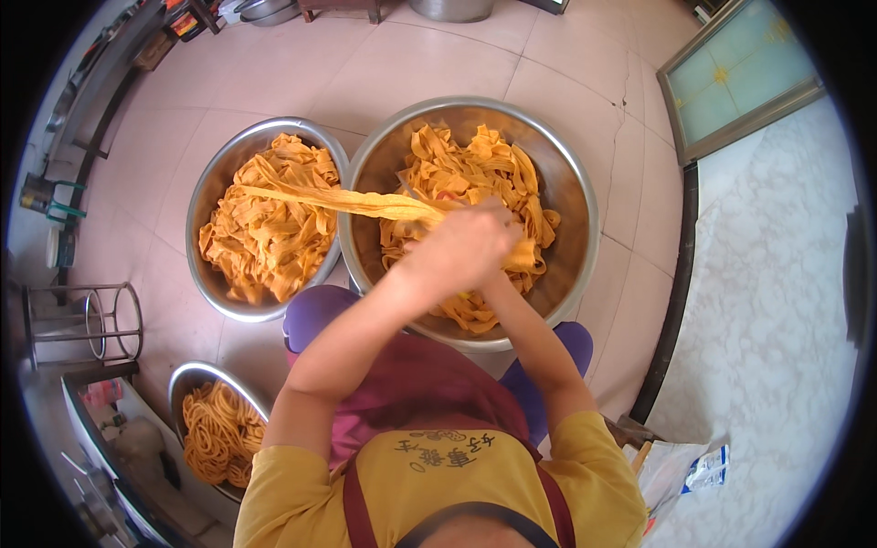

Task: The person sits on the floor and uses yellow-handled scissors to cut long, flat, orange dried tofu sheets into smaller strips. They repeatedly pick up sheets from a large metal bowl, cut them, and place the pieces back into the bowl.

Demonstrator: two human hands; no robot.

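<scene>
A long, flat, noodle-like orange food strip [363, 202] stretches from the heap in the left steel basin [195, 253] to my hands over the larger steel basin [582, 185]. My left hand [476, 233], slightly blurred, is curled around the strip near its right end. Below it my forearms cross. My right hand [411, 245] lies mostly hidden beneath the left forearm, with only a bit of fingers showing, so its grip is unclear. Piled in the larger basin are more wide orange strips [473, 161]. A small red thing [449, 196] peeks out there, too covered to identify.
Round orange noodle-like strands [219, 431] fill a third steel bowl [179, 373] at lower left. A metal ring stand [116, 322] is at the left. Along the right runs a marbled wall [767, 288] beside a framed glass panel [740, 75]. Pink tiles [425, 55] cover the floor.
</scene>
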